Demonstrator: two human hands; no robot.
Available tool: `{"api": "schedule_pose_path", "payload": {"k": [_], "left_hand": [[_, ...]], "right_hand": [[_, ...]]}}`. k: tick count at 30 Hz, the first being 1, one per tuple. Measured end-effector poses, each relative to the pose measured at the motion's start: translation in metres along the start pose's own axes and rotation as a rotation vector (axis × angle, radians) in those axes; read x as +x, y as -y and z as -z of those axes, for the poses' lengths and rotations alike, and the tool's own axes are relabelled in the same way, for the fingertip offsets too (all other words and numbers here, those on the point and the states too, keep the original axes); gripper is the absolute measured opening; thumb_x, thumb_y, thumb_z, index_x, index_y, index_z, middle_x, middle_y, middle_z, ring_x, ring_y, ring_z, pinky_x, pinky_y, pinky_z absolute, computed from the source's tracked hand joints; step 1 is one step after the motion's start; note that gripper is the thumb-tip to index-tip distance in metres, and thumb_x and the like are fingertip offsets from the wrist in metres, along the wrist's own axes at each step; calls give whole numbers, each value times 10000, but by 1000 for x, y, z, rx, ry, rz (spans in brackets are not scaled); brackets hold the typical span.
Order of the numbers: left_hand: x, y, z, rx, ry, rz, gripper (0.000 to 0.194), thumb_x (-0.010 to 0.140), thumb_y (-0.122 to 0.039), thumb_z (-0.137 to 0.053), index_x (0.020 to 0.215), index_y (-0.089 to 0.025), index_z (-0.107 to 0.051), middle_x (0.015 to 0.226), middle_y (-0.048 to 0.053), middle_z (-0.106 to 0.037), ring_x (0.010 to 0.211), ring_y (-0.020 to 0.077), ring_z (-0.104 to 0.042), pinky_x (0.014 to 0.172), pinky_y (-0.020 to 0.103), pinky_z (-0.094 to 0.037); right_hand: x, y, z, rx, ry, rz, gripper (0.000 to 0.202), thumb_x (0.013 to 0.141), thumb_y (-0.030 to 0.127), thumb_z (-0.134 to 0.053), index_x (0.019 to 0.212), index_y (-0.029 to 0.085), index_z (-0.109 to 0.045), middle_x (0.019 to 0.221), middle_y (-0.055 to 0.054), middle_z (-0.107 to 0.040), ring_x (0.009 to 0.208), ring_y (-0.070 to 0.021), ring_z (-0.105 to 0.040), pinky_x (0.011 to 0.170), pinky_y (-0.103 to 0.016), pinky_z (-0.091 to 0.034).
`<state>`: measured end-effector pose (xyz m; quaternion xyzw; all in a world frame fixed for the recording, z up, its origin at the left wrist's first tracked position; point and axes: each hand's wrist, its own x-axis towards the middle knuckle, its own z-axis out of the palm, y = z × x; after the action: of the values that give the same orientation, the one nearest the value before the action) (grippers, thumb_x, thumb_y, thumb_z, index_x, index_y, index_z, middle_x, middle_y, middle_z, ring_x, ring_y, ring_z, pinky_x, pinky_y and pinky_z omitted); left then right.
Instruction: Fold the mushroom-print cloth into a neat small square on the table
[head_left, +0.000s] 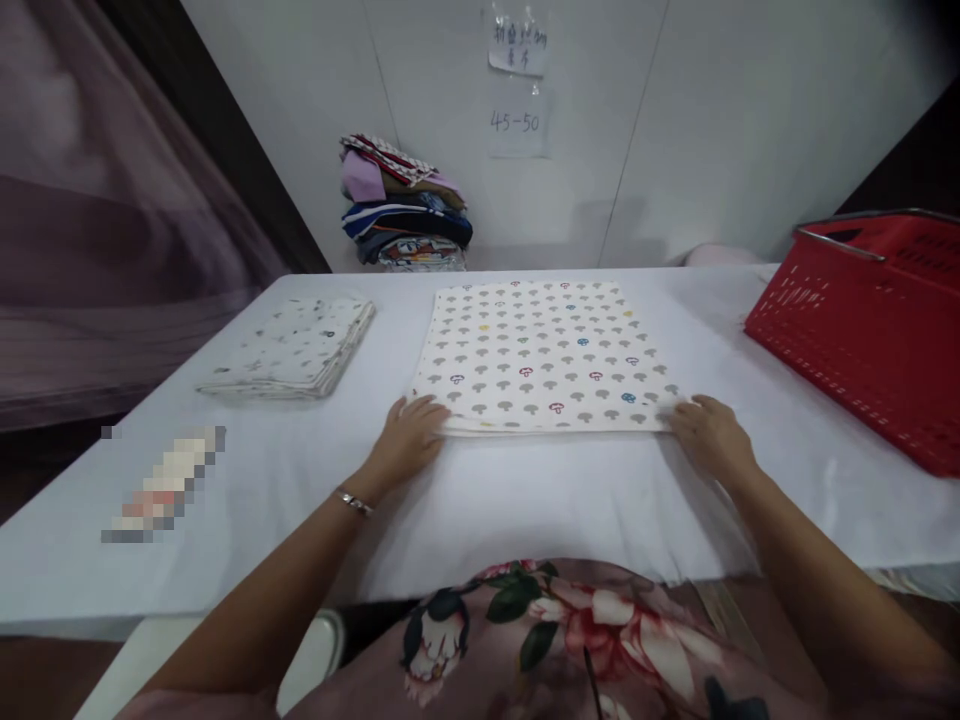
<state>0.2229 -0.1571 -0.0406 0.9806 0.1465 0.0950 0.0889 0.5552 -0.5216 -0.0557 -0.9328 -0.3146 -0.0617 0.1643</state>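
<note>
Pale panelled wall (712, 130) behind white-clothed table (555, 500); mauve drapery (112, 220) left

The white mushroom-print cloth (540, 355) lies folded flat on the table (570, 510).

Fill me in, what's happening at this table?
Someone's bare hands are on a mushroom-print cloth lying flat on the white table: left hand at its near left corner, right hand at its near right. Layers show along the near edge; whether the fingers pinch or just rest there, I can't tell. A second, folded cloth lies to the left, a red basket is at the right, and a stack of fabrics sits by the wall.
</note>
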Motion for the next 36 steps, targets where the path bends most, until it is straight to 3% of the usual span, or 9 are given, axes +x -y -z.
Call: {"api": "schedule_pose_path", "payload": {"k": [2,6,9,13,17,21,25,31,36], "left_hand": [[4,-22,-4,-23,1,-79,369,820,-297,-507,1174,-214,-566,1270,87,-556,1234,260,-430,1086,507,-168],[23,-55,-22,-122,-4,-179,295,889,-341,-458,1107,-211,-609,1199,76,-589,1126,217,-497,1034,440,-278],[36,-68,-33,-178,-23,-190,277,906,-337,-445,1061,-209,-635,1141,60,-609,1063,200,-515,940,372,-367],[43,-74,-39,-201,-62,-154,266,920,-323,-422,977,-213,-657,1026,39,-636,955,179,-537,839,331,-414],[44,-75,-40,-178,-105,-113,298,934,-323,-389,884,-208,-659,911,31,-642,870,165,-541,768,305,-428],[41,-74,-42,-101,-147,-142,300,940,-313,-374,895,-210,-652,909,39,-635,869,168,-530,753,304,-421],[36,-74,-46,-46,-154,-199,270,933,-289,-398,902,-220,-657,921,39,-631,887,169,-523,743,303,-415],[39,-76,-50,-33,-251,-120,238,927,-276,-414,910,-207,-641,877,31,-640,837,160,-546,702,290,-436],[40,-83,-49,-31,-325,-160,201,898,-178,-428,915,-192,-628,975,51,-630,922,176,-543,774,312,-442]], "right_hand": [[-6,20,-2,25,-64,190,295,828,372,-493,1015,213,-658,1262,-113,-527,1215,-309,-431,982,-472,-375],[-10,68,-12,264,125,589,279,852,315,-487,1073,246,-641,1215,-77,-578,1138,-235,-512,982,-418,-402],[-5,100,-22,301,201,719,258,853,277,-491,1045,240,-658,1125,-75,-630,1068,-227,-551,944,-406,-430],[6,128,-36,281,208,806,239,877,276,-481,991,224,-684,1041,-85,-658,998,-227,-573,874,-392,-460],[7,141,-48,337,98,826,240,901,266,-467,937,213,-699,972,-96,-663,944,-230,-576,796,-374,-484],[-1,143,-54,386,-25,761,225,902,239,-471,942,233,-692,954,-80,-655,933,-222,-561,768,-352,-491],[-5,140,-58,320,-25,828,239,902,212,-464,906,243,-700,910,-64,-651,863,-211,-565,736,-347,-484],[-2,140,-63,358,-133,788,212,897,222,-479,944,221,-685,916,-83,-645,879,-216,-563,751,-353,-485],[-1,141,-63,337,-139,820,209,902,210,-472,905,209,-681,887,-78,-648,834,-202,-564,728,-337,-482]]}}
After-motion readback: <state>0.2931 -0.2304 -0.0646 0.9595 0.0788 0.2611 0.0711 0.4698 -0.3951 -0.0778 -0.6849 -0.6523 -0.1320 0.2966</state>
